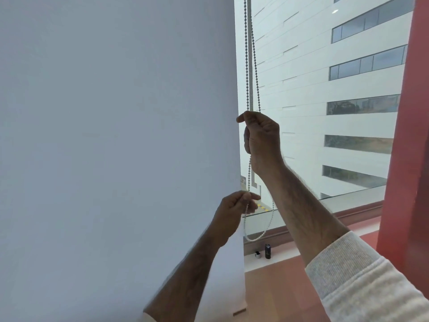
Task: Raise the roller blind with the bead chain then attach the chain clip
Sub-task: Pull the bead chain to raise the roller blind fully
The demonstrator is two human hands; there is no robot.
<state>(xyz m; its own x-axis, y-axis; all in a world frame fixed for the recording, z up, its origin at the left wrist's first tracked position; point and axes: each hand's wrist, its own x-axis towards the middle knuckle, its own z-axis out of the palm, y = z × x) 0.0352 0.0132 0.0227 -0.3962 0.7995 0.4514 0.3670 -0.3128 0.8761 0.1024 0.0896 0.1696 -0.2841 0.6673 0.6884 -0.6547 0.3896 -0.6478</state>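
Observation:
A pale roller blind fills the left two thirds of the view, lowered past the sill. Its bead chain hangs as a loop just right of the blind's edge, with the loop's bottom near the sill. My right hand is closed around the chain at mid height. Lower down, my left hand pinches the left strand between thumb and fingers. A small clip-like piece lies on the sill; I cannot tell whether it is the chain clip.
A black cylinder stands on the white sill next to the small piece. A red wall or frame bounds the window on the right. Beyond the glass stands a white building.

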